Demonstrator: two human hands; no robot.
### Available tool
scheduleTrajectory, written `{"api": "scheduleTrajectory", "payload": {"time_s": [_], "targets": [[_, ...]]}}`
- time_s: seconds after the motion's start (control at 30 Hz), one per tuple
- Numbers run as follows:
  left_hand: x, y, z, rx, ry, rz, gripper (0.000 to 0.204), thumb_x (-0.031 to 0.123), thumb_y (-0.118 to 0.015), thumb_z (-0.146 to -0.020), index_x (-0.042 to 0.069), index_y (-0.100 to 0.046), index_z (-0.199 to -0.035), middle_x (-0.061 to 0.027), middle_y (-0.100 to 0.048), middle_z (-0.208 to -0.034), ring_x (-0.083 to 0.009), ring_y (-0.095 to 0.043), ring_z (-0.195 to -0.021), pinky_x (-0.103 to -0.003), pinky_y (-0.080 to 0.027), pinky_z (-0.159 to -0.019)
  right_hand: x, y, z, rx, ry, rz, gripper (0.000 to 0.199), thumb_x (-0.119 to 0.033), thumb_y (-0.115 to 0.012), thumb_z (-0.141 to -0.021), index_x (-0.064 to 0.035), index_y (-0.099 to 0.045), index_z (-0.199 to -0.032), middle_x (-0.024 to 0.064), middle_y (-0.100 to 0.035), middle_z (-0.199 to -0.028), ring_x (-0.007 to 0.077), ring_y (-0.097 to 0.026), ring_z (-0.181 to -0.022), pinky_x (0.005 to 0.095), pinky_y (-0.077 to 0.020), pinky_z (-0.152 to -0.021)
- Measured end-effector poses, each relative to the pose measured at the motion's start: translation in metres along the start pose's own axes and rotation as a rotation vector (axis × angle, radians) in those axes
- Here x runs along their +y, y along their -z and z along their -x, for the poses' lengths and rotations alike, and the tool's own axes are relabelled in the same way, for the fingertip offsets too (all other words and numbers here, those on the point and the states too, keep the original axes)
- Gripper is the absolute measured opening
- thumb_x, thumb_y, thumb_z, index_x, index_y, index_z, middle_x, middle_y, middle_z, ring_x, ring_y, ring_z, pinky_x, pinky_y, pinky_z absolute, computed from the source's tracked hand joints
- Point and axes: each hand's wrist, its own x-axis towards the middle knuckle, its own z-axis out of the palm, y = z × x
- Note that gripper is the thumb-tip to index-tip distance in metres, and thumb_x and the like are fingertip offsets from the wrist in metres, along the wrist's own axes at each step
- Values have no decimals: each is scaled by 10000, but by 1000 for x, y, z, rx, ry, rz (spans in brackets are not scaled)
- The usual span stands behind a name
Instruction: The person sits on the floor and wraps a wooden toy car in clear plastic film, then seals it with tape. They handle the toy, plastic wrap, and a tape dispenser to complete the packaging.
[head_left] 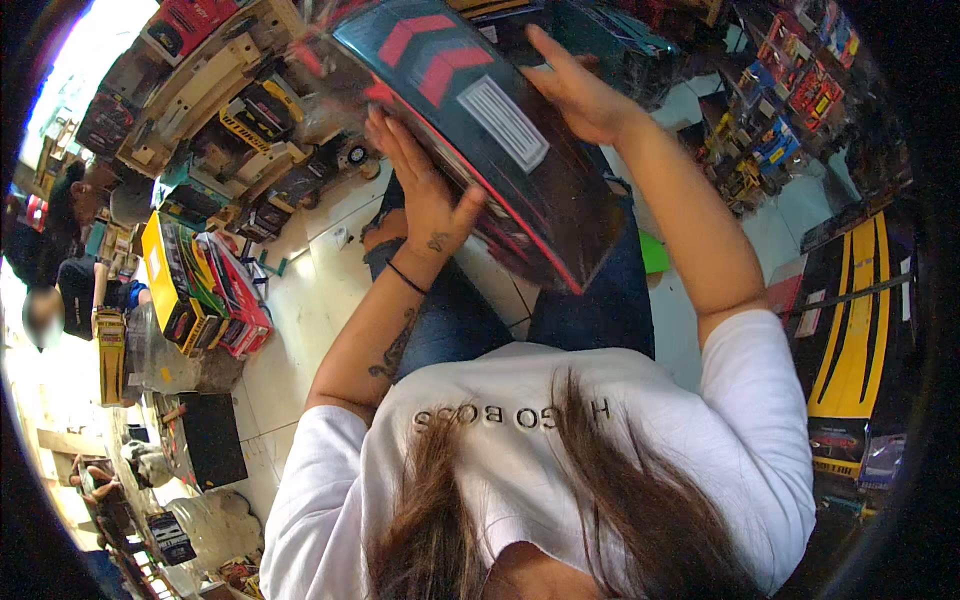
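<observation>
A large box (450, 110), dark teal and black with red chevrons, a pale grille print and a red edge, is tilted in front of me above my knees. My left hand (425, 185) presses against its left side, fingers straight and thumb apart near the red edge. On the opposite side my right hand (585, 100) lies with its fingers extended along the box. Between them, the two hands hold the box up. Its far end is blurred, and parts of my right fingers are hard to make out.
Wooden shelves (195, 90) with boxed toy vehicles stand at upper left. Yellow and red boxes (205, 290) are stacked at left, with a person (75, 205) beyond. Packaged toys (800, 90) fill the upper right. A large yellow-striped black box (850, 310) is at right. White floor tiles (330, 270) show between.
</observation>
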Motion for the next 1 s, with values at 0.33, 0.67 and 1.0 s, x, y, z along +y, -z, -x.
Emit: {"api": "scheduleTrajectory", "payload": {"time_s": [0.33,0.67,1.0], "targets": [[44,-41,104,-996,229,-377,999,634,-543,-795,81,-79,-1486,-269,68,-1515,-520,41,-1365,-777,-101,-946,77,-45,-98,44,-75,548,670,-686,-508,-813,-45,-700,-779,102,-626,-684,214,-581,-647,347,-464,-645],[56,181,9,-1205,-28,1142,573,316,-510,-920,-70,-405,-1330,-263,-468,-1316,-396,-477,-1182,-482,-347,-1015,113,-76,-30,142,649,678,553,-463,-489,-910,-22,-528,-1241,229,-502,-1288,339,-492,-1195,388,-389,-999],[-92,86,0,-957,772,743,709,548,-280,-968,20,-274,-1442,-132,-321,-1474,-225,-320,-1354,-362,-199,-1134,228,94,-68,284,-84,592,697,-529,-270,-966,17,-339,-1394,205,-301,-1469,324,-256,-1378,374,-174,-1135]]}}
